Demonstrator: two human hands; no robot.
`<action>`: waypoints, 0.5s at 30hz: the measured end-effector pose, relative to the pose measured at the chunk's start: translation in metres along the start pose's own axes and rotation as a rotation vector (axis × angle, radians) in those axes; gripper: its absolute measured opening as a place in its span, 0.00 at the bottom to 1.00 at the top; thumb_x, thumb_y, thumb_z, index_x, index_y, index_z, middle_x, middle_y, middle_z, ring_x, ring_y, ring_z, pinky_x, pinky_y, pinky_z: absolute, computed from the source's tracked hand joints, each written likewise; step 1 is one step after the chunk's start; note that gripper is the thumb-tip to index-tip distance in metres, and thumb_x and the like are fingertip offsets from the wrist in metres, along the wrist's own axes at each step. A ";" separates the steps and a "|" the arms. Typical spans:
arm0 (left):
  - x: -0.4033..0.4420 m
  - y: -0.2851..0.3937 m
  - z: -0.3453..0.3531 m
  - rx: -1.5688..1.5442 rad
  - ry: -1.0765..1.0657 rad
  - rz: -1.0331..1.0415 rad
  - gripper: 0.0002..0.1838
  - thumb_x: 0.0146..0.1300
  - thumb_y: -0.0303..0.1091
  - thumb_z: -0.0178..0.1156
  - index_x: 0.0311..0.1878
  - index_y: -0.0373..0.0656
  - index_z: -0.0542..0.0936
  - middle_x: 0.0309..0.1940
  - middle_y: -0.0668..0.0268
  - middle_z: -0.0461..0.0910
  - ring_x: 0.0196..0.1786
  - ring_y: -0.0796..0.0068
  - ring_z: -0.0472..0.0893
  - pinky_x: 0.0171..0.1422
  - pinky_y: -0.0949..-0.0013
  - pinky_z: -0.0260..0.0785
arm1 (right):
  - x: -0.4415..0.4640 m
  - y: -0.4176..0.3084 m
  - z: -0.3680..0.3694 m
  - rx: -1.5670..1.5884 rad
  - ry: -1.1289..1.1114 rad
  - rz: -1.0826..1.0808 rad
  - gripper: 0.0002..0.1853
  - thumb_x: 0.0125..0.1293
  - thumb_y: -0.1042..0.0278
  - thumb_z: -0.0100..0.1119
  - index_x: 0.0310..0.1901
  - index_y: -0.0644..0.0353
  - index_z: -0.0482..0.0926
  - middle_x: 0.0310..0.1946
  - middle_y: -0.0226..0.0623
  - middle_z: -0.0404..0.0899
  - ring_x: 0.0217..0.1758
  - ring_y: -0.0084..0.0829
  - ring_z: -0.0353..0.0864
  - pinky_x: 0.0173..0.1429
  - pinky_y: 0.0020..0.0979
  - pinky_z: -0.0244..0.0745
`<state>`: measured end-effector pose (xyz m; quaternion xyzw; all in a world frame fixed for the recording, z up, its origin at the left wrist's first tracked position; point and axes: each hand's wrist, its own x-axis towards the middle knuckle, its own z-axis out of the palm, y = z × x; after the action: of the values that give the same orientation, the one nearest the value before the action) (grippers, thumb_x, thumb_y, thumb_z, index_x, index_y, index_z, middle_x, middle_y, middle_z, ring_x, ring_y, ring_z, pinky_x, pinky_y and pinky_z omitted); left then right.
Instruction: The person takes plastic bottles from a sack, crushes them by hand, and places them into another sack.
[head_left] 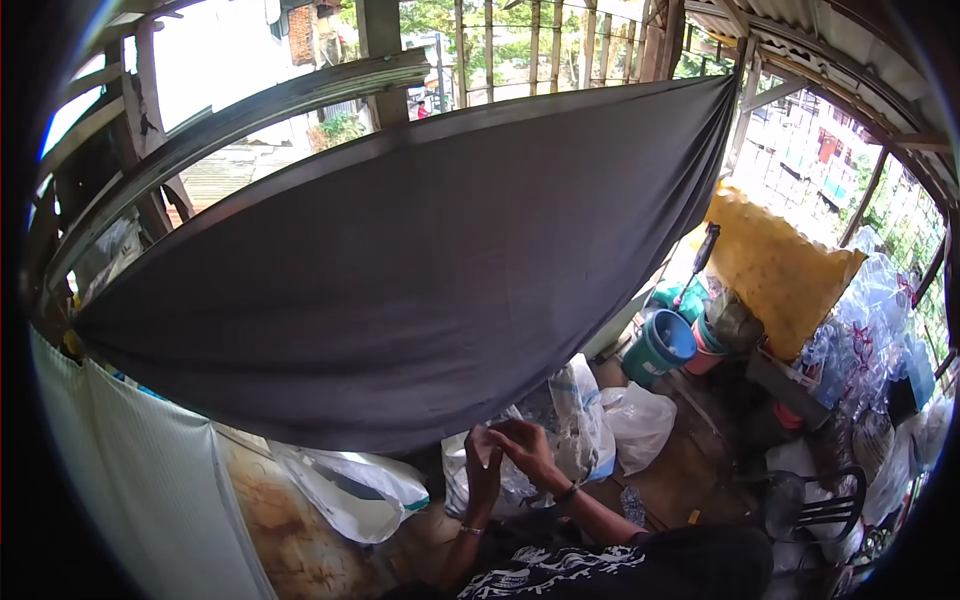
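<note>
Both of my hands are raised close together in front of my body, just below the lower edge of a hung dark grey cloth. My left hand is upright, its fingers closed on a small clear plastic piece whose shape is hard to make out. Bent towards it from the right, my right hand has its fingers pinched at the same piece. Behind and beside the hands stand sacks, with a white plastic bag to their right.
A white sack lies at the lower left, near a pale curtain. To the right are a teal bucket, a yellow sheet, a dark chair and hanging clear plastic bags. A plastic bottle lies on the floor.
</note>
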<state>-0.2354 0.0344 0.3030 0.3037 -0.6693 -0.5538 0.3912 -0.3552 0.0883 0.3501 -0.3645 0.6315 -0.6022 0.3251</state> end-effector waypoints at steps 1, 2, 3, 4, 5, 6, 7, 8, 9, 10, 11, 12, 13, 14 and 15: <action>0.006 0.001 -0.002 0.025 -0.053 -0.107 0.27 0.69 0.43 0.63 0.64 0.35 0.72 0.54 0.51 0.80 0.57 0.61 0.81 0.61 0.62 0.73 | 0.000 -0.004 -0.009 -0.059 -0.006 0.026 0.15 0.71 0.62 0.62 0.47 0.69 0.81 0.40 0.37 0.86 0.44 0.23 0.83 0.49 0.27 0.77; 0.009 0.000 -0.003 0.175 -0.162 -0.014 0.23 0.69 0.42 0.62 0.59 0.34 0.75 0.49 0.53 0.82 0.51 0.63 0.82 0.55 0.63 0.75 | 0.001 -0.007 -0.016 -0.114 -0.015 0.046 0.15 0.71 0.61 0.61 0.45 0.68 0.82 0.39 0.37 0.86 0.42 0.22 0.83 0.47 0.27 0.77; 0.009 -0.001 -0.005 0.329 -0.269 0.078 0.19 0.69 0.40 0.62 0.53 0.33 0.78 0.43 0.56 0.83 0.45 0.65 0.84 0.48 0.65 0.76 | 0.004 -0.005 -0.021 -0.048 0.047 0.093 0.16 0.72 0.60 0.60 0.45 0.69 0.82 0.37 0.37 0.85 0.40 0.21 0.82 0.44 0.27 0.76; 0.000 -0.002 0.003 0.120 -0.187 -0.056 0.16 0.70 0.39 0.62 0.46 0.32 0.80 0.36 0.59 0.84 0.36 0.68 0.84 0.39 0.67 0.76 | 0.006 0.000 -0.026 0.019 0.108 0.144 0.17 0.73 0.58 0.59 0.45 0.69 0.81 0.35 0.36 0.85 0.38 0.21 0.80 0.42 0.27 0.74; -0.009 -0.003 0.010 -0.098 -0.081 -0.170 0.14 0.70 0.37 0.61 0.39 0.31 0.82 0.28 0.62 0.85 0.27 0.71 0.85 0.30 0.70 0.76 | 0.007 0.002 -0.031 0.085 0.169 0.192 0.19 0.73 0.56 0.58 0.44 0.69 0.81 0.33 0.36 0.84 0.36 0.20 0.79 0.39 0.28 0.73; -0.010 0.007 0.022 -0.134 0.062 -0.164 0.14 0.70 0.36 0.62 0.38 0.31 0.82 0.26 0.62 0.84 0.26 0.72 0.84 0.28 0.70 0.75 | 0.006 0.002 -0.033 0.074 0.263 0.087 0.20 0.74 0.55 0.56 0.43 0.69 0.81 0.30 0.35 0.83 0.33 0.20 0.77 0.37 0.28 0.72; -0.008 0.018 0.031 -0.168 0.203 -0.155 0.14 0.69 0.36 0.62 0.38 0.30 0.82 0.25 0.62 0.84 0.25 0.73 0.83 0.27 0.71 0.74 | 0.002 0.004 -0.030 0.064 0.358 -0.019 0.21 0.75 0.54 0.55 0.41 0.69 0.81 0.27 0.34 0.81 0.30 0.20 0.76 0.34 0.28 0.71; -0.002 0.025 0.038 -0.205 0.344 -0.140 0.14 0.69 0.36 0.62 0.37 0.30 0.82 0.23 0.63 0.83 0.23 0.74 0.83 0.26 0.72 0.74 | 0.000 0.008 -0.027 0.055 0.453 -0.131 0.22 0.75 0.53 0.54 0.40 0.69 0.80 0.23 0.33 0.80 0.27 0.19 0.74 0.31 0.28 0.69; 0.006 0.021 0.043 -0.085 0.474 -0.080 0.15 0.69 0.35 0.62 0.35 0.30 0.82 0.23 0.62 0.83 0.24 0.74 0.81 0.26 0.69 0.71 | -0.006 0.021 -0.023 0.073 0.442 -0.102 0.25 0.77 0.50 0.50 0.36 0.69 0.79 0.16 0.29 0.73 0.20 0.19 0.68 0.25 0.30 0.64; 0.014 0.020 0.050 -0.043 0.523 -0.022 0.15 0.69 0.35 0.63 0.34 0.29 0.82 0.23 0.61 0.83 0.24 0.74 0.81 0.27 0.67 0.71 | -0.015 0.036 -0.023 0.036 0.366 -0.029 0.26 0.77 0.48 0.50 0.34 0.68 0.79 0.16 0.29 0.73 0.19 0.20 0.68 0.25 0.30 0.64; 0.019 0.019 0.056 0.001 0.571 0.029 0.15 0.68 0.35 0.63 0.34 0.29 0.82 0.24 0.61 0.83 0.25 0.74 0.81 0.28 0.65 0.70 | -0.027 0.052 -0.022 -0.001 0.289 0.051 0.27 0.77 0.47 0.49 0.32 0.68 0.78 0.15 0.29 0.72 0.19 0.20 0.67 0.24 0.31 0.63; 0.022 0.024 0.061 0.049 0.619 0.076 0.16 0.68 0.35 0.64 0.34 0.28 0.81 0.24 0.61 0.83 0.26 0.74 0.80 0.29 0.63 0.70 | -0.034 0.055 -0.024 -0.038 0.211 0.137 0.29 0.77 0.45 0.48 0.30 0.67 0.78 0.14 0.29 0.71 0.18 0.21 0.67 0.24 0.31 0.63; 0.017 0.030 0.062 0.067 0.460 -0.088 0.22 0.71 0.44 0.60 0.37 0.28 0.81 0.28 0.57 0.83 0.32 0.70 0.81 0.36 0.59 0.70 | -0.035 0.059 -0.029 -0.019 0.236 0.158 0.30 0.77 0.44 0.47 0.29 0.67 0.78 0.14 0.30 0.72 0.18 0.21 0.68 0.24 0.31 0.63; 0.024 0.005 0.061 0.029 0.402 -0.209 0.25 0.72 0.47 0.58 0.38 0.27 0.81 0.29 0.56 0.83 0.34 0.70 0.81 0.37 0.58 0.70 | -0.034 0.053 -0.035 0.000 0.261 0.183 0.32 0.76 0.42 0.47 0.27 0.67 0.78 0.14 0.30 0.72 0.17 0.22 0.68 0.23 0.32 0.63; 0.039 -0.038 0.059 -0.009 0.342 -0.329 0.27 0.73 0.50 0.55 0.38 0.27 0.81 0.30 0.55 0.83 0.35 0.69 0.81 0.39 0.58 0.71 | -0.033 0.047 -0.041 0.020 0.288 0.208 0.34 0.76 0.40 0.46 0.26 0.67 0.78 0.14 0.31 0.72 0.17 0.23 0.69 0.23 0.32 0.63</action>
<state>-0.3067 0.0234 0.2680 0.4966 -0.5322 -0.5535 0.4047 -0.3757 0.1379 0.3049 -0.2041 0.6998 -0.6176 0.2954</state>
